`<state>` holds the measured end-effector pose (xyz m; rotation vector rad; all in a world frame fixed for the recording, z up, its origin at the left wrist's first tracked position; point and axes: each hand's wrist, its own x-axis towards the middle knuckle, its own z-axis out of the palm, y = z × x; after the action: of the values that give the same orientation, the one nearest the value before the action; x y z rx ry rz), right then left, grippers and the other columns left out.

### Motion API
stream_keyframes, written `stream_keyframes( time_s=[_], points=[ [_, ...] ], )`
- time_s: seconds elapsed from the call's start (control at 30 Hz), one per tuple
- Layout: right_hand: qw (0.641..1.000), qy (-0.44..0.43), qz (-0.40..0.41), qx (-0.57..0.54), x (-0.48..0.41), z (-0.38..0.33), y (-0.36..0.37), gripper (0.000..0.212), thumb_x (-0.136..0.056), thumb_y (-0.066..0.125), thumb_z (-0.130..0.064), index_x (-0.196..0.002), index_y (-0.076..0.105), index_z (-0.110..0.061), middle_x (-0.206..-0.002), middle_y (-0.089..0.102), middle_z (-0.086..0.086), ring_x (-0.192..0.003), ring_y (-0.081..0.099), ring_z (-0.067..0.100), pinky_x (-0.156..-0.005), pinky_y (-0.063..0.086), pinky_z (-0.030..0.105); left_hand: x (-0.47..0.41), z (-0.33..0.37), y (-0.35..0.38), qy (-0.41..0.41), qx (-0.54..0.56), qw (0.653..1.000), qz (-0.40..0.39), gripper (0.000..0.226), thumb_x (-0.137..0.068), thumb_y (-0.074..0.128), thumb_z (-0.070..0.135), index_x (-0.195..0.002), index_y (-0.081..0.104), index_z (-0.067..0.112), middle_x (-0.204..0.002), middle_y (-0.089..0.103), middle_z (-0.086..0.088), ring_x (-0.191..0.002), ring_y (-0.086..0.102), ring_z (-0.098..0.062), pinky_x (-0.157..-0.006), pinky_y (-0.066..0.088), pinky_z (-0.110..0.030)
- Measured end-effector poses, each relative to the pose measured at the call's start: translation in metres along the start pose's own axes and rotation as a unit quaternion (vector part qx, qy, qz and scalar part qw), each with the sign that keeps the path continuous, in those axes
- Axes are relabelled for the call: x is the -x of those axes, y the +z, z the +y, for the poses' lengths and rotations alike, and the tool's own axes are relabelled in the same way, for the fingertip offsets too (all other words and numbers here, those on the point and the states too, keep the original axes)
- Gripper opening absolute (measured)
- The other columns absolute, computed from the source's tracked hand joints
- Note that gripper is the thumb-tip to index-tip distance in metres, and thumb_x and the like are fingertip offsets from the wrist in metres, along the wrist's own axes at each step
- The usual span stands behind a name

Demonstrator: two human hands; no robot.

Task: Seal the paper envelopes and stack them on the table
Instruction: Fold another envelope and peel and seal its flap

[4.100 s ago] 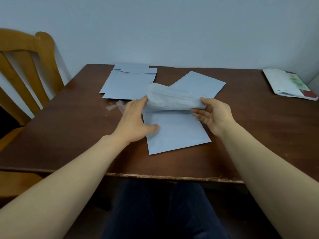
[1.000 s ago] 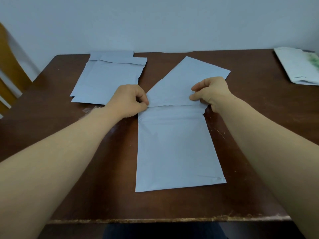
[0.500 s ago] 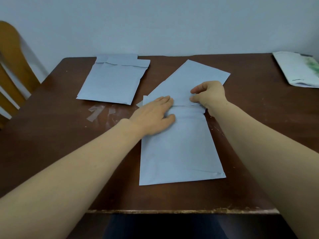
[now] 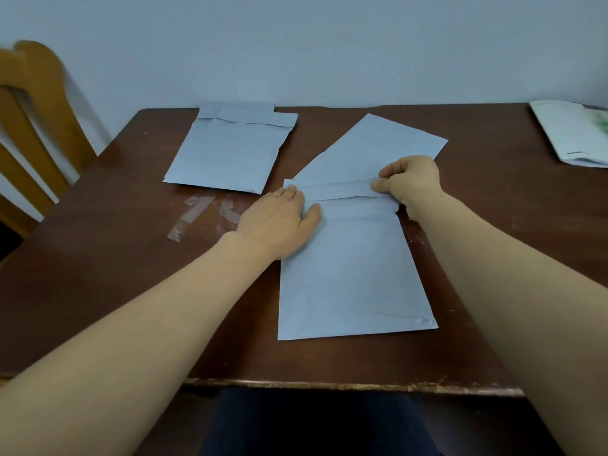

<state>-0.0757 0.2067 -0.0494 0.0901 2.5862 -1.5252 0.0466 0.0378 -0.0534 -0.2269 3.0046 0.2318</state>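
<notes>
near envelope (image 4: 352,274) overlaps tilted envelope (image 4: 371,149) behind it, envelope stack (image 4: 230,153) to their left.

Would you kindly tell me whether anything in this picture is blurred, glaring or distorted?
Head view: light soft and even, shadows faint; the envelope being sealed is fairly sharp; the chair at the left edge is smeared; the clear strips on the table glint slightly; wide-angle stretch shows toward the corners.

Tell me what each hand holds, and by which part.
The right hand pinches the near envelope by its folded flap, at the right end. The left hand lies flat on the flap's left end, pressing, holding nothing.
</notes>
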Motion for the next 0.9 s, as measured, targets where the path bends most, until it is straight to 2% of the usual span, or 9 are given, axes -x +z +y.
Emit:
stream_keyframes(
  time_s=[0.07,0.1,0.2,0.27,0.37,0.5,0.7,0.77,0.9],
  points=[
    [1.000,0.002,-0.003,-0.008,0.000,0.001,0.000,0.026,-0.074,0.075,-0.003,-0.063,0.057,-0.018,-0.082,0.061,0.005,-0.087,0.060,0.023,-0.087,0.054,0.038,-0.007,0.014,-0.004,-0.020,-0.018,0.999,0.043,0.053,-0.100,0.022,0.035,-0.108,0.058,-0.001,-0.121,0.057,-0.019,-0.119,0.047,-0.030,-0.098,0.033,-0.033],
    [1.000,0.003,-0.005,-0.011,0.000,0.002,0.000,0.025,-0.074,0.076,-0.004,-0.063,0.057,-0.018,-0.086,0.062,0.007,-0.089,0.061,0.024,-0.087,0.054,0.038,-0.011,0.022,-0.004,-0.012,-0.012,0.998,0.064,0.053,-0.098,0.021,0.034,-0.108,0.058,-0.002,-0.123,0.056,-0.020,-0.121,0.046,-0.030,-0.101,0.032,-0.033],
    [1.000,0.004,-0.007,-0.010,-0.002,0.005,-0.002,0.025,-0.073,0.076,-0.005,-0.063,0.058,-0.018,-0.082,0.061,0.005,-0.091,0.062,0.025,-0.086,0.054,0.039,-0.019,0.039,0.001,0.031,0.040,0.997,0.066,0.049,-0.099,0.025,0.028,-0.135,0.040,-0.002,-0.149,0.033,-0.017,-0.140,0.027,-0.023,-0.113,0.018,-0.032],
    [1.000,0.009,-0.011,-0.013,-0.004,0.007,-0.002,0.025,-0.073,0.076,-0.004,-0.063,0.058,-0.018,-0.075,0.059,0.001,-0.088,0.062,0.024,-0.085,0.055,0.038,-0.019,0.043,0.007,0.025,0.055,0.998,0.026,0.052,-0.099,0.028,0.029,-0.139,0.032,-0.004,-0.151,0.028,-0.019,-0.141,0.022,-0.025,-0.114,0.016,-0.031],
    [0.999,0.018,-0.016,-0.035,-0.007,0.007,0.000,0.025,-0.072,0.077,-0.004,-0.061,0.059,-0.018,-0.083,0.063,0.005,-0.090,0.062,0.025,-0.086,0.055,0.039,-0.022,0.043,0.013,0.010,0.035,0.999,0.012,0.062,-0.097,0.031,0.040,-0.140,0.029,-0.004,-0.148,0.028,-0.021,-0.139,0.021,-0.030,-0.113,0.018,-0.034],
    [0.996,0.037,-0.013,-0.085,-0.010,0.007,-0.002,0.023,-0.072,0.076,-0.001,-0.063,0.061,-0.016,-0.093,0.065,0.011,-0.093,0.064,0.027,-0.084,0.056,0.039,-0.021,0.047,0.010,0.002,0.026,0.999,-0.023,0.072,-0.093,0.028,0.058,-0.149,0.014,0.015,-0.156,0.010,-0.022,-0.145,0.005,-0.032,-0.117,0.010,-0.039],
    [0.988,0.048,-0.010,-0.150,-0.013,0.007,-0.004,0.018,-0.076,0.073,-0.001,-0.069,0.062,-0.014,-0.090,0.066,0.011,-0.080,0.066,0.023,-0.066,0.056,0.027,-0.019,0.058,0.011,0.000,-0.032,0.997,-0.070,0.082,-0.077,0.020,0.081,-0.147,0.000,0.044,-0.154,-0.006,-0.027,-0.144,-0.006,-0.041,-0.117,0.002,-0.048],
    [0.988,0.043,-0.010,-0.149,-0.014,0.008,-0.004,0.020,-0.076,0.072,0.000,-0.067,0.062,-0.015,-0.084,0.065,0.011,-0.072,0.063,0.020,-0.063,0.054,0.025,-0.022,0.064,0.008,-0.005,-0.017,0.997,-0.069,0.085,-0.077,0.019,0.081,-0.149,0.005,0.037,-0.155,-0.004,-0.027,-0.144,-0.006,-0.039,-0.117,0.001,-0.047],
    [0.990,0.030,-0.013,-0.138,-0.015,0.015,-0.001,0.022,-0.075,0.072,0.000,-0.064,0.061,-0.017,-0.071,0.061,0.005,-0.065,0.059,0.016,-0.064,0.052,0.027,-0.025,0.082,0.014,0.036,0.032,0.999,-0.006,0.092,-0.085,0.025,0.071,-0.148,0.016,0.004,-0.157,0.010,-0.017,-0.146,0.008,-0.027,-0.119,0.011,-0.039]
  ],
)
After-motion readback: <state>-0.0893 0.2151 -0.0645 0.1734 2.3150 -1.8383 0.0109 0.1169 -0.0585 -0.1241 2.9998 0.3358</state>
